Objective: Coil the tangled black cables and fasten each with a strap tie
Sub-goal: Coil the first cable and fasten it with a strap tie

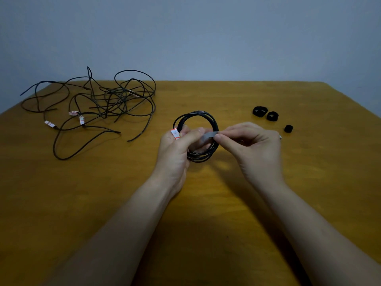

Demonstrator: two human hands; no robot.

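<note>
A black cable wound into a round coil point(208, 118) stands over the middle of the table. My left hand point(177, 149) grips the coil's left side, beside a white and red label point(175, 134) on the cable. A grey strap tie point(208, 135) stretches across the coil's opening. My right hand point(253, 145) pinches the strap's right end between thumb and forefinger. The strap's left end is hidden under my left fingers. A tangle of black cables point(107, 102) with several white labels lies at the far left.
Three rolled black strap ties point(260, 111) point(272, 116) point(288, 128) sit at the right of the wooden table point(206, 203). A grey wall stands behind the table's far edge. The tangle hangs partly over the far left corner.
</note>
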